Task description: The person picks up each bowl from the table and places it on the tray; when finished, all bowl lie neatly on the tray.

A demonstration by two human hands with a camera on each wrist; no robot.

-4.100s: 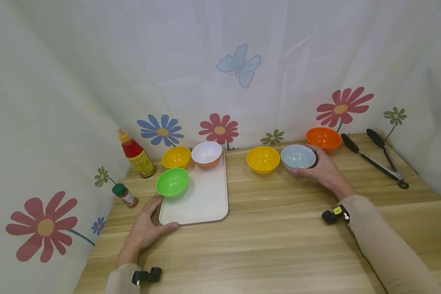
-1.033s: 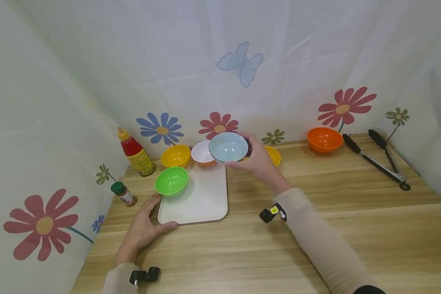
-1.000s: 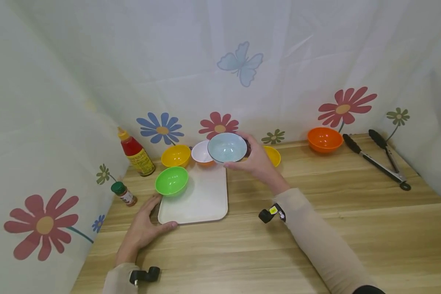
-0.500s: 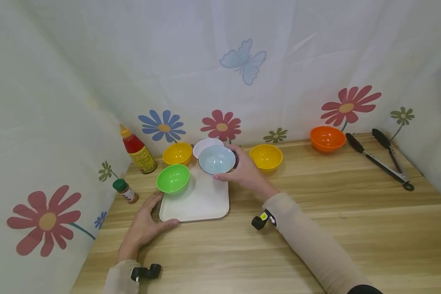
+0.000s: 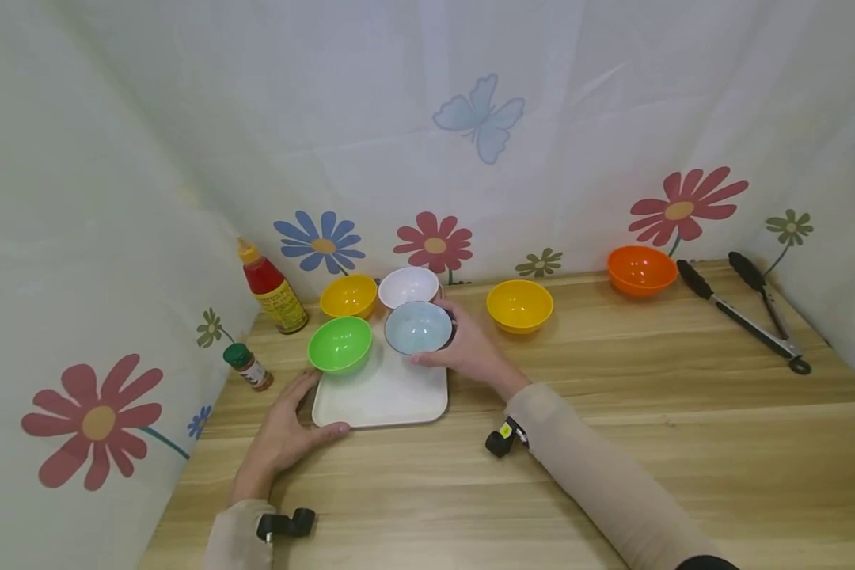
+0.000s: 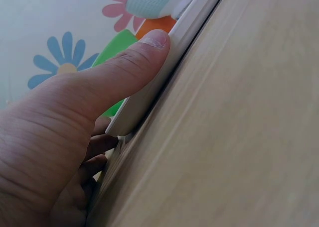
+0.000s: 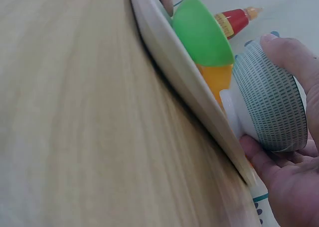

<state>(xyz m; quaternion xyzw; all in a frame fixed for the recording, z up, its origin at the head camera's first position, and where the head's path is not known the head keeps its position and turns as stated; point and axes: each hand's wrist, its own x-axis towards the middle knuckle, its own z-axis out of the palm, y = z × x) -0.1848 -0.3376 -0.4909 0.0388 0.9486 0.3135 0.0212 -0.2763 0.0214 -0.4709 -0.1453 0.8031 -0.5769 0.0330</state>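
My right hand (image 5: 470,344) grips a light blue bowl (image 5: 418,328) by its right side, thumb in front and fingers behind. Small teal dashes cover the bowl's outside in the right wrist view, where its white foot (image 7: 233,112) is at the surface of the white tray (image 5: 381,400); I cannot tell whether it bears on it. My left hand (image 5: 283,435) holds the tray's front left corner, its thumb (image 6: 134,62) along the front rim and its fingers at the left side. On the tray are a green bowl (image 5: 340,345), a yellow bowl (image 5: 349,297) and a white-lined bowl (image 5: 408,287).
Another yellow bowl (image 5: 519,306) stands right of the tray. Farther right are an orange bowl (image 5: 641,271) and black-tipped tongs (image 5: 748,321). A red sauce bottle (image 5: 274,289) and a green-capped spice jar (image 5: 248,366) stand left of the tray. A flowered curtain (image 5: 370,142) borders the wooden table.
My right hand has carried the blue bowl from beside the orange bowl leftward over the tray, then lowered it in front of the white-lined bowl. My left hand has stayed at the tray corner.
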